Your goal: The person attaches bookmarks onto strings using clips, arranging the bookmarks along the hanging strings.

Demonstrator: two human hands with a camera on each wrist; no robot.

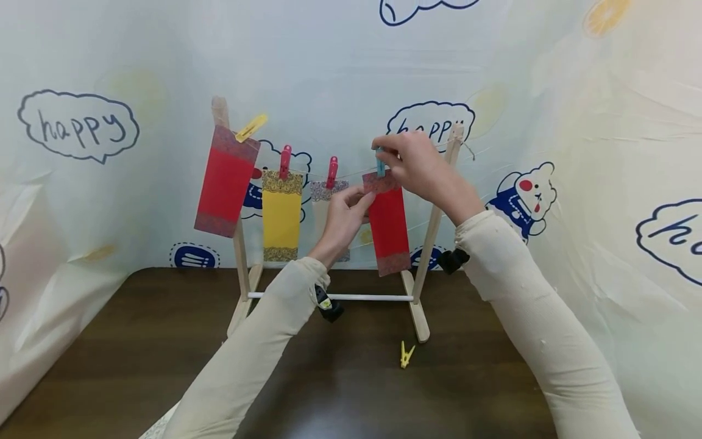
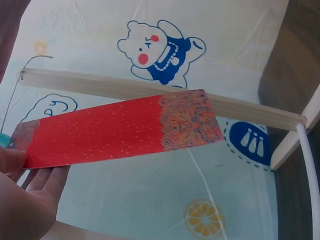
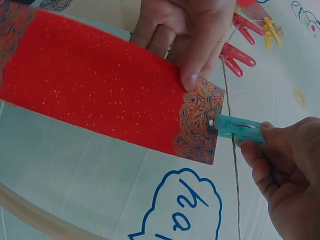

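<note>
A red paper card with patterned ends (image 1: 389, 228) hangs lengthwise at the right part of a string. My left hand (image 1: 347, 218) pinches its upper left edge between thumb and fingers. At its top, my right hand (image 1: 419, 167) pinches a teal clothespin (image 3: 240, 128), whose tip sits on the card's patterned end beside the string (image 3: 231, 165). Left along the string hang a pale card (image 1: 320, 210) and a yellow card (image 1: 282, 216), each under a red clothespin (image 1: 332, 172). Farthest left, another red card (image 1: 226, 183) hangs tilted from a yellow clothespin (image 1: 251, 128).
The string runs between two wooden posts (image 1: 433, 238) of a stand, joined low down by a white rod (image 1: 373, 297). A loose yellow clothespin (image 1: 406, 355) lies on the dark brown table (image 1: 340, 390) in front of the stand. Behind hangs a printed cloth (image 1: 329, 73).
</note>
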